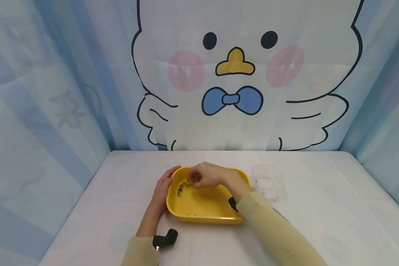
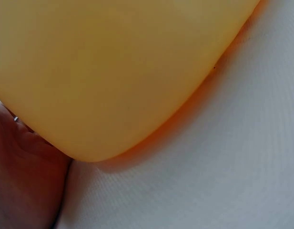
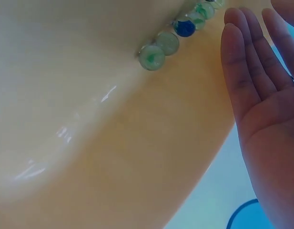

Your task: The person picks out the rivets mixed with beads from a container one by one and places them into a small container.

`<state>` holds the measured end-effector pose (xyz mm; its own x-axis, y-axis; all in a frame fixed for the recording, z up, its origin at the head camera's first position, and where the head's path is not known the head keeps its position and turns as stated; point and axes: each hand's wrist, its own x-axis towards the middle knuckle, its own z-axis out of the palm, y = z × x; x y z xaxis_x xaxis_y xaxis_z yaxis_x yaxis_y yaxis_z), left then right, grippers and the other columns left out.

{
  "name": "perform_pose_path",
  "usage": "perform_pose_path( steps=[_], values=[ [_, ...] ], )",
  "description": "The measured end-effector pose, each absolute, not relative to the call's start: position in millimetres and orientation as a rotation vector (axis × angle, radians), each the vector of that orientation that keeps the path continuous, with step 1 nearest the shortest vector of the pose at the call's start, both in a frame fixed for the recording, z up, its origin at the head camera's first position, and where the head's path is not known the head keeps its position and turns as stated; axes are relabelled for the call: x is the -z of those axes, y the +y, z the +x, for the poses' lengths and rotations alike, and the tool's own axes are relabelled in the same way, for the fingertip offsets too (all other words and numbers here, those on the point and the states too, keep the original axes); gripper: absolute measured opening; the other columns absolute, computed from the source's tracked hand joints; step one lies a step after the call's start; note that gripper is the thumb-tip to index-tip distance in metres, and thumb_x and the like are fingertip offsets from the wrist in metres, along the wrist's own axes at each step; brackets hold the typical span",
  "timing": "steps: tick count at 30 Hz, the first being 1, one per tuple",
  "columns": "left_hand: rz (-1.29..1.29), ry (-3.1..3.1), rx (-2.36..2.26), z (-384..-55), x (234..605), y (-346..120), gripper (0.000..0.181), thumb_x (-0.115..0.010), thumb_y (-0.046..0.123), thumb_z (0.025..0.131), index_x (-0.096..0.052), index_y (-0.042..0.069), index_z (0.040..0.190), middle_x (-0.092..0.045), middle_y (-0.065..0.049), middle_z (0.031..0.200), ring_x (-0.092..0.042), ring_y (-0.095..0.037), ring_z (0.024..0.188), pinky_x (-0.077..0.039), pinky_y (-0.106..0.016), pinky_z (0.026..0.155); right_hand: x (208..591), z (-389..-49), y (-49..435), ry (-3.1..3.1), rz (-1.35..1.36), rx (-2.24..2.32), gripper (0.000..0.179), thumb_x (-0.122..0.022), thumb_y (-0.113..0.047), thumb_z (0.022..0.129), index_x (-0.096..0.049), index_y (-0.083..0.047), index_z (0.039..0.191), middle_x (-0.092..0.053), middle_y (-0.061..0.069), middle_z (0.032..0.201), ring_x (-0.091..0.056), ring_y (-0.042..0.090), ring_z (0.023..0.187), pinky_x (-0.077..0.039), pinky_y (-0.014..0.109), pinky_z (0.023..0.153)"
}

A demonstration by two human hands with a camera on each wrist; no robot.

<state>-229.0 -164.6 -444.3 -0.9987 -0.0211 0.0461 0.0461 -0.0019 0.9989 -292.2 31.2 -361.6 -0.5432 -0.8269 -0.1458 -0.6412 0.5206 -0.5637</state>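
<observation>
Glass marbles (image 1: 180, 190) lie in a row along the left and far inner edge of a yellow plastic tray (image 1: 203, 207). Close up in the right wrist view, the marbles (image 3: 152, 57) are clear with green swirls, and one is dark blue. My right hand (image 1: 209, 175) reaches over the tray from the right, fingers pointing down at the far end of the row. The right wrist view shows its fingers fairly straight, with the thumb partly cut off. Along the tray's left outer side rests my left hand (image 1: 161, 190), fingers extended against the wall.
A clear plastic container (image 1: 268, 181) stands on the white-covered table (image 1: 319, 207), just right of the tray. Behind the table hangs a curtain (image 1: 232, 129) printed with a cartoon bird, and blue-striped curtains stand at both sides. Each wrist wears a black camera mount (image 1: 165, 239).
</observation>
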Motion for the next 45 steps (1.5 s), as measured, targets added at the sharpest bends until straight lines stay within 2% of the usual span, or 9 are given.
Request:
perform_pose_path(
  steps=[12, 17, 45],
  values=[
    [-0.054, -2.187, 2.197, -227.1, 443.3, -165.8, 0.05, -0.033, 0.011, 0.101, -0.049, 0.008, 0.148, -0.044, -0.01, 0.154, -0.037, -0.026, 0.143, -0.023, -0.045, 0.119, 368.4, -292.3, 25.1, 2.329, -1.167, 0.614, 0.022, -0.07, -0.004, 0.091, -0.067, -0.005, 0.113, -0.066, 0.003, 0.106, -0.061, 0.014, 0.094, -0.052, 0.025, 0.087],
    [-0.062, -2.187, 2.198, -227.3, 442.7, -165.8, 0.05, -0.033, 0.012, 0.101, -0.048, 0.008, 0.148, -0.044, -0.01, 0.154, -0.037, -0.026, 0.142, -0.023, -0.045, 0.119, 370.3, -290.7, 22.6, 2.346, -1.154, 0.58, 0.022, -0.071, -0.006, 0.092, -0.067, -0.007, 0.113, -0.066, 0.001, 0.107, -0.06, 0.014, 0.093, -0.052, 0.024, 0.087],
    [-0.075, -2.167, 2.203, -227.3, 444.7, -166.0, 0.049, -0.033, 0.011, 0.102, -0.05, 0.007, 0.147, -0.046, -0.01, 0.152, -0.039, -0.026, 0.141, -0.026, -0.044, 0.118, 372.7, -291.2, 21.5, 2.356, -1.185, 0.519, 0.02, -0.071, -0.005, 0.091, -0.068, -0.008, 0.111, -0.066, -0.002, 0.103, -0.059, 0.012, 0.09, -0.051, 0.024, 0.084]
  ],
)
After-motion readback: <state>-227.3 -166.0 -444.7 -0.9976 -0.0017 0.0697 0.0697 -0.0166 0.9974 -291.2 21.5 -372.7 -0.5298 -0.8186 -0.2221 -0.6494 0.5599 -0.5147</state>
